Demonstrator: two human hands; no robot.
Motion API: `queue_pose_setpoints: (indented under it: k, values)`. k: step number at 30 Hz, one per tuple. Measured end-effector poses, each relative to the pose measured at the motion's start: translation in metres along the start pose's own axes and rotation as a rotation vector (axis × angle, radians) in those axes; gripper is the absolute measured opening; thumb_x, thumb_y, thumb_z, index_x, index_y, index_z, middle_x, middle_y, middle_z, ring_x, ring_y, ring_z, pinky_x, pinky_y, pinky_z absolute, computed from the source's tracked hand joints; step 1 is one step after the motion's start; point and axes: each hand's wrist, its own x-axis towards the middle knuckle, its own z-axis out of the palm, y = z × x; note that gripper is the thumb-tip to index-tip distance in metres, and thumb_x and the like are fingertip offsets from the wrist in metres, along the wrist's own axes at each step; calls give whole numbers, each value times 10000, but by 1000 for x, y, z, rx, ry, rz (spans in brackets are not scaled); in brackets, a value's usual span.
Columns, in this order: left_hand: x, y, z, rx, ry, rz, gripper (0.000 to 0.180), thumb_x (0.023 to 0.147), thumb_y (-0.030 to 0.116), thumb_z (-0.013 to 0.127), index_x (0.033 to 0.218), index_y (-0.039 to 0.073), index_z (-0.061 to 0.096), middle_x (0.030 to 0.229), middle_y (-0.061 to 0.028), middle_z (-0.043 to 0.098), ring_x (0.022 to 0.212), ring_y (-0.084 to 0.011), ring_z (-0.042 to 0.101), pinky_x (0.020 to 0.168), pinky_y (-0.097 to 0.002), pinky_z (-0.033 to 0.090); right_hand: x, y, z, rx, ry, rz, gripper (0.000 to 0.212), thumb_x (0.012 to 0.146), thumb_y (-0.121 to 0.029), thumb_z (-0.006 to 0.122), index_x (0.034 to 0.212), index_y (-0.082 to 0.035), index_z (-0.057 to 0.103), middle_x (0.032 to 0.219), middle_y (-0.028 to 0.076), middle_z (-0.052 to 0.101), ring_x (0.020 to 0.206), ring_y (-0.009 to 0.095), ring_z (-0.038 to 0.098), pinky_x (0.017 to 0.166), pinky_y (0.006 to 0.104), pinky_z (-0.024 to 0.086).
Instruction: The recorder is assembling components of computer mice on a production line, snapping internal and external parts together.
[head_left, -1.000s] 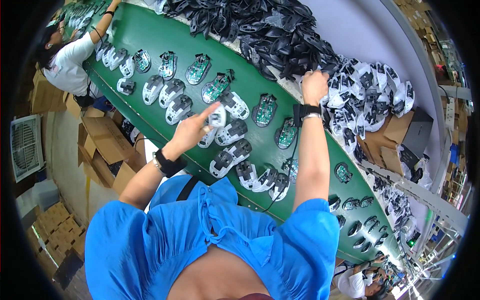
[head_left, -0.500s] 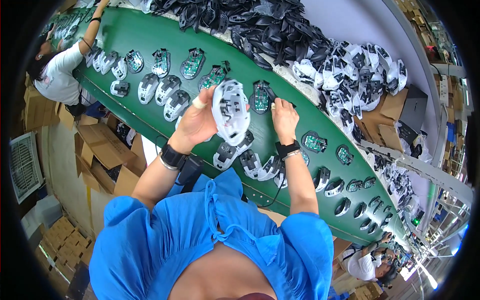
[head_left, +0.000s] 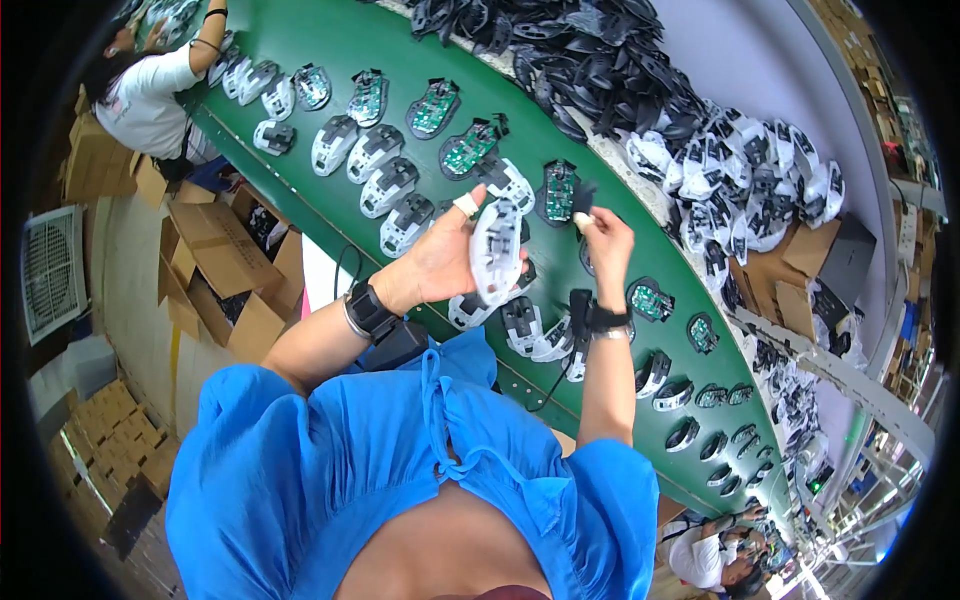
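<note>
My left hand (head_left: pixel 437 258) is closed on a white mouse shell (head_left: pixel 496 262), whose slotted inner side shows. Between the fingertips of my right hand (head_left: pixel 608 248) is a small black plastic piece (head_left: pixel 584 197), blurred at its upper end. Just left of that piece lies a mouse base with a green circuit board (head_left: pixel 557 192) on the green table. Another white shell (head_left: pixel 512 186) lies just beyond the one in my left hand. Assembled white-and-black mouse bodies (head_left: pixel 405 222) lie to the left of my left hand, and a few more sit partly hidden below it.
More circuit-board bases (head_left: pixel 435 108) line the green table (head_left: pixel 300 40). Heaps of black shells (head_left: pixel 580 70) and white shells (head_left: pixel 740 180) lie beyond its far edge. Cardboard boxes (head_left: pixel 225 245) stand at the left. A co-worker (head_left: pixel 150 95) reaches over the table at far left; another person is at lower right.
The view has shifted, so the table contents appear farther right. My left hand has brought the white shell lower and nearer. My right hand has raised the black piece beside the circuit-board base.
</note>
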Motion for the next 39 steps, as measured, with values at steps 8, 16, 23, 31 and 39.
queue_pose_setpoints:
  k: [8,16,23,31,39]
  values:
    - [6,-1,26,533,288,338,513,835,365,693,1192,88,450,1010,-67,583,910,-170,582,755,-366,492,-78,-137,-16,728,-204,62,128,790,29,691,868,-38,614,747,-55,571,655,30,514,599,189,415]
    - [23,-12,30,765,525,610,499,909,481,551,1150,66,415,950,-39,499,831,-92,484,688,-248,423,-77,-148,4,512,-244,55,126,793,-9,708,811,-10,583,703,-59,537,613,4,478,527,165,353]
    - [24,-12,26,931,507,702,429,922,310,587,1207,47,403,1015,-50,527,903,-100,501,760,-254,430,-72,-148,4,496,-182,144,148,798,-1,691,864,7,559,799,39,624,672,108,602,606,235,516]
    - [13,-21,23,1199,310,677,772,680,144,814,1307,-28,397,1139,-98,572,1044,-148,554,894,-280,454,-77,-128,6,1068,-290,307,134,877,-27,598,1010,-11,591,964,52,647,872,136,628,738,285,538]
    - [-10,-3,35,1231,-23,348,776,586,56,795,1273,24,435,1127,-63,544,1075,-130,513,943,-289,422,-98,-142,-19,933,-332,250,658,675,-114,734,1271,2,479,1113,81,599,1015,180,584,898,305,450]
